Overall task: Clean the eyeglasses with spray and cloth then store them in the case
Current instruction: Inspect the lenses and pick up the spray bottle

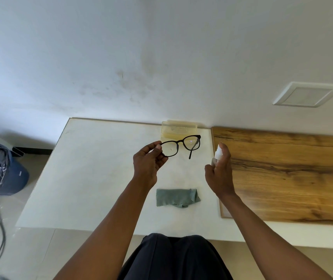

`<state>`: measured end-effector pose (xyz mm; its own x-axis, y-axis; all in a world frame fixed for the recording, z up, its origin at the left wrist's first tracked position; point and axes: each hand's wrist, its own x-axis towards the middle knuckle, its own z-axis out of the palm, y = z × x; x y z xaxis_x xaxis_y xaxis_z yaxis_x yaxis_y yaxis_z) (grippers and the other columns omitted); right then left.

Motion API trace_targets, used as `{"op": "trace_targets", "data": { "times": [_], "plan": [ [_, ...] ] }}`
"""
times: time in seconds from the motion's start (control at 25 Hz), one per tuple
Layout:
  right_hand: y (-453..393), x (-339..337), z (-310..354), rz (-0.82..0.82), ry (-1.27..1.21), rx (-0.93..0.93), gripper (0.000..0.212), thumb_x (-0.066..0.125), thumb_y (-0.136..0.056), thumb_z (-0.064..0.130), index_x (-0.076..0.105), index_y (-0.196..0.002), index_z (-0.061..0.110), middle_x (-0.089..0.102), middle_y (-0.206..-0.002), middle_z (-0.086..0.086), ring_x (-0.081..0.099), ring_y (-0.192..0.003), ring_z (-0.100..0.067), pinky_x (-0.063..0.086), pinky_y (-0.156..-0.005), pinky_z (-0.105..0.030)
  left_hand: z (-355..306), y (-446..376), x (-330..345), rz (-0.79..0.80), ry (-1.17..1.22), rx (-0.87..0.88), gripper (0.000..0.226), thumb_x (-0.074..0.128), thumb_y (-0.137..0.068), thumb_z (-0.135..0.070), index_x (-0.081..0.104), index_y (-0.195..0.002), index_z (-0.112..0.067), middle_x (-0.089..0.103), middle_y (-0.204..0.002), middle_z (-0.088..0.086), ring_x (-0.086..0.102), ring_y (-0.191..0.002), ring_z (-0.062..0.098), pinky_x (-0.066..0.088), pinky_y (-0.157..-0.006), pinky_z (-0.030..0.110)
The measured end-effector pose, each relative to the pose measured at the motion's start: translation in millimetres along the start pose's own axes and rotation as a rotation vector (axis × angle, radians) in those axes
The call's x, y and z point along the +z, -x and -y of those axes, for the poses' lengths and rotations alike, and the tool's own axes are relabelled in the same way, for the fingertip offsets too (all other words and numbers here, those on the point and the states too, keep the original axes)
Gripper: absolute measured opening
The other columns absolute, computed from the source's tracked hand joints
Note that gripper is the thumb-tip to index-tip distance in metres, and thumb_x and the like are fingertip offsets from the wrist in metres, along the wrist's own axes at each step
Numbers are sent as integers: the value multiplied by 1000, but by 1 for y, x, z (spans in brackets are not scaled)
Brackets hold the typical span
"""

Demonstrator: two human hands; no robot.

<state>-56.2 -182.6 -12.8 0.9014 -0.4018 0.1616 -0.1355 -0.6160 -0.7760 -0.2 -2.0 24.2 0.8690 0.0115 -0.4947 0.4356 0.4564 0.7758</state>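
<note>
Left hand (pixel 148 161) pinching eyeglasses (pixel 181 146), right hand (pixel 220 170) gripping spray bottle (pixel 217 154) beside, nozzle seemingly lens-facing

spray bottle (pixel 216 157): body mostly hidden by right hand (pixel 220 174) | wood panel (pixel 290 174): cut off right

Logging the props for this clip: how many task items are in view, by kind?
Eyeglasses: 1, in the left hand
Spray bottle: 1, in the right hand
Cloth: 1
Case: 1
Total: 4
</note>
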Motion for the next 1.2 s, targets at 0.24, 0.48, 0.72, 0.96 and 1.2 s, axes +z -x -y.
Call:
{"op": "trace_targets", "data": {
  "times": [0.24, 0.48, 0.72, 0.96, 1.2],
  "plan": [
    [1, 0, -29, 29, 60, 31, 62, 56, -81, -11, 29, -135, 0, 36, -137, -27, 40, -122, -43, 40, -97, -44, 1, -4, -2, -3, 9, 2, 12, 56, -89, -2, 66, -95, -5, 54, -66, 5, 54, -62, 17, 58, -64, 26],
    [6, 2, -48, 37, 66, 142, 62, 70, -77, -1, 34, -127, -4, 49, -121, -28, 52, -104, -42, 43, -82, -35, 5, -7, -6, -10, 7, -4, 12, 57, -88, -3, 67, -90, -8, 54, -65, 6, 54, -61, 17, 59, -64, 26],
    [8, 6, -58, 18, 104, 154, 57, 68, -78, -3, 35, -124, -5, 50, -120, -29, 55, -103, -40, 43, -80, -32, 7, -10, -5, -4, 11, -11, 12, 58, -88, -3, 68, -89, -9, 55, -62, 4, 55, -59, 16, 58, -61, 26],
    [4, 9, -60, 24, 121, 151, 58, 68, -78, -3, 35, -125, -7, 49, -123, -27, 53, -105, -39, 43, -84, -34, 9, -9, -5, 1, 11, -9, 12, 58, -88, -3, 68, -89, -9, 55, -63, 5, 55, -59, 16, 58, -60, 26],
    [7, 4, -61, -15, 238, 77, 62, 75, -73, 6, 40, -124, -1, 47, -119, -30, 48, -107, -43, 43, -84, -43, 12, -9, -5, -8, 21, -18, 12, 58, -87, -2, 69, -88, -8, 57, -59, 4, 56, -55, 14, 57, -60, 26]
  ]
}}
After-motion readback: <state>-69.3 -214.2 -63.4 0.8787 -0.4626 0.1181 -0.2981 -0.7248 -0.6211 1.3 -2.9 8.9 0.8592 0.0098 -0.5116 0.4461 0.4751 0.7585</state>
